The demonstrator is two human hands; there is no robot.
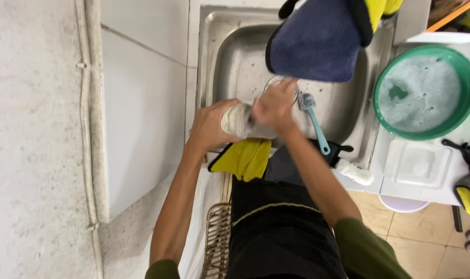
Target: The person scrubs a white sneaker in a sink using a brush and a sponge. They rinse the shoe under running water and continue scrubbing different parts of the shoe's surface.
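Left hand [210,124], right hand [273,107] grip glass [240,120] over sink [235,62] front edge.

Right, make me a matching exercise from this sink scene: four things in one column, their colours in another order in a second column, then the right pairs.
Things:
1. Basin beside the sink
2. Brush handle in the sink
3. Large cloth hanging over the sink
4. Cloth draped on the sink's front edge

Colours:
A. Yellow
B. Dark blue
C. Green
D. Light blue

Pairs: 1-C, 2-D, 3-B, 4-A
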